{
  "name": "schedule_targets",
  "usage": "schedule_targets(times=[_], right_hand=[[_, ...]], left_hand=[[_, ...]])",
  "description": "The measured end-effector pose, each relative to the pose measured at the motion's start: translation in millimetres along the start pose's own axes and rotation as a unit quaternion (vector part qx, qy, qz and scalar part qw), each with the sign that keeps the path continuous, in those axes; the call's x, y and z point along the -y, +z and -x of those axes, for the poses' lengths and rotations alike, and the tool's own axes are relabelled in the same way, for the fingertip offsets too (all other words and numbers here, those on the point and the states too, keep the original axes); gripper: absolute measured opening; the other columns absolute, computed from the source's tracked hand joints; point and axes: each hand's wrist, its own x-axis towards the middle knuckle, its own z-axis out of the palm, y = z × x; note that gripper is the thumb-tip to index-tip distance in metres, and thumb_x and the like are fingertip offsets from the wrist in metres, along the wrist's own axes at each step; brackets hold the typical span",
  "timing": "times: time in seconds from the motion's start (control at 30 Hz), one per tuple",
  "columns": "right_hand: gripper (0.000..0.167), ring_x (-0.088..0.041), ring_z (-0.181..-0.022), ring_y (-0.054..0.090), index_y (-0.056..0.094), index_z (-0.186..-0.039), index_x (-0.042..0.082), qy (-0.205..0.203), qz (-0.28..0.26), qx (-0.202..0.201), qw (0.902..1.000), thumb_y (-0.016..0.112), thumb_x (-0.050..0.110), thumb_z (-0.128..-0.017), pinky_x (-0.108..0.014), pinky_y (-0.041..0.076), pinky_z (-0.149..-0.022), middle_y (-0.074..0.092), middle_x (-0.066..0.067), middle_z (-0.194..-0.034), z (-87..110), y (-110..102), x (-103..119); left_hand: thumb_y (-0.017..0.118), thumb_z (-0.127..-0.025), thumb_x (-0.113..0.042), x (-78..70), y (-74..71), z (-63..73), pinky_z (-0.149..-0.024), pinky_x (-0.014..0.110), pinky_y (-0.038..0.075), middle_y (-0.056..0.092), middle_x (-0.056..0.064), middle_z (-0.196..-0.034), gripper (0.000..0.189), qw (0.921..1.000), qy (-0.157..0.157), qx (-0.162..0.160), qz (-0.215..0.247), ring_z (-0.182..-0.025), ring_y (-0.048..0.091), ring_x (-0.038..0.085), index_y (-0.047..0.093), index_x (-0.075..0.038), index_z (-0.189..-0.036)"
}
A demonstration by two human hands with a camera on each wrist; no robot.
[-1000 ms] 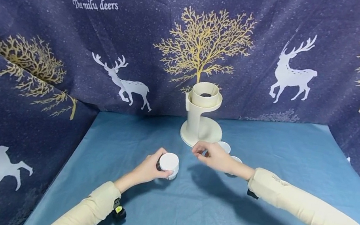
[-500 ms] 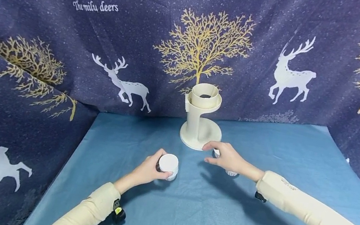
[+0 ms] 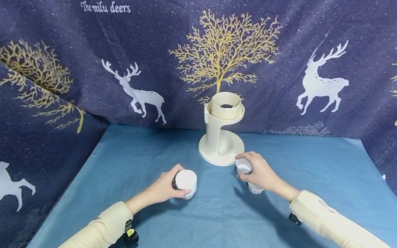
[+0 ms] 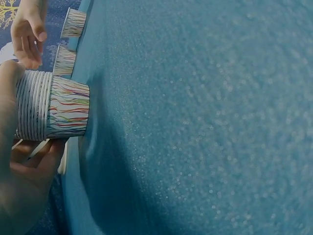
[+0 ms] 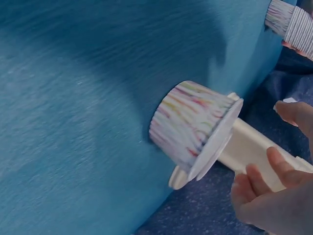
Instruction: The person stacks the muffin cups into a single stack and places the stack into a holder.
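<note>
My left hand (image 3: 162,186) grips a stack of nested paper cups (image 3: 186,180) near the table's middle. In the left wrist view, the stack's lowest cup (image 4: 69,107) shows wavy coloured stripes, and many ribbed white rims crowd together. My right hand (image 3: 260,174) is over a single paper cup (image 3: 242,167) on the table, thumb and fingers spread at either side of its rim. The right wrist view has the fingers (image 5: 279,161) loosely bent and apart from that striped cup (image 5: 190,122). A second single cup (image 3: 255,189) stands partly hidden beneath the right hand.
A cream stand (image 3: 213,137) with a round base and a ring at its top stands at the back, just left of the single cups. The ring holds a hollow cream cup-like piece (image 3: 225,110). Behind the blue-covered table (image 3: 210,237) hangs a dark blue cloth (image 3: 298,8) with deer and trees.
My right hand has moved right, away from the stack, and its fingers have spread over the nearer single cup, now showing between them. The left hand and stack have stayed in place.
</note>
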Motion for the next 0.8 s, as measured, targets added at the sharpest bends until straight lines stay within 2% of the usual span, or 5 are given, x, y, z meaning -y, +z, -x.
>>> schedule_targets(times=[0.2,0.33,0.5,0.63,0.8], right_hand=[[0.055,-0.046,-0.12,0.046,0.057,-0.127,-0.001,0.026,0.015,0.007,0.9995,0.077,0.014,-0.078,-0.061,0.038,-0.096,0.055,-0.026,-0.129,2.6,-0.6,-8.7],[0.064,-0.045,-0.117,0.049,0.047,-0.134,-0.006,0.05,0.028,0.005,0.9983,0.075,0.019,-0.082,-0.058,0.042,-0.093,0.053,-0.03,-0.13,1.3,0.5,-10.6],[0.078,-0.048,-0.117,0.051,0.034,-0.141,-0.011,0.103,0.041,0.011,0.9937,0.073,0.026,-0.084,-0.057,0.046,-0.092,0.048,-0.035,-0.134,-1.7,4.7,-7.9],[0.081,-0.049,-0.117,0.051,0.031,-0.142,-0.012,0.135,0.042,0.018,0.9898,0.073,0.027,-0.084,-0.057,0.047,-0.09,0.044,-0.037,-0.135,-3.2,7.0,-5.9],[0.08,-0.049,-0.113,0.053,0.034,-0.141,-0.013,0.152,0.046,0.014,0.9873,0.073,0.026,-0.084,-0.057,0.048,-0.087,0.043,-0.038,-0.133,-4.9,7.3,-4.7]], left_hand=[[0.078,-0.081,-0.024,-0.2,0.1,0.7,-0.087,0.039,0.05,0.064,0.008,-0.113,0.046,1.0,0.003,0.001,0.004,-0.103,0.062,0.021,0.049,-0.014,-0.114],[0.078,-0.081,-0.025,-0.3,-0.1,0.5,-0.087,0.039,0.051,0.064,0.009,-0.113,0.045,1.0,0.006,0.001,0.006,-0.103,0.063,0.022,0.049,-0.014,-0.114],[0.078,-0.081,-0.024,0.2,-0.2,0.9,-0.088,0.039,0.051,0.064,0.008,-0.114,0.045,1.0,0.006,0.004,0.006,-0.104,0.063,0.021,0.049,-0.014,-0.114],[0.078,-0.081,-0.024,-0.3,-0.3,1.4,-0.088,0.039,0.05,0.064,0.008,-0.114,0.045,1.0,0.006,0.004,0.006,-0.104,0.063,0.021,0.049,-0.014,-0.114],[0.078,-0.081,-0.024,-0.5,0.2,1.0,-0.088,0.04,0.05,0.064,0.009,-0.113,0.045,0.9999,0.009,0.001,0.004,-0.104,0.062,0.022,0.049,-0.014,-0.114]])
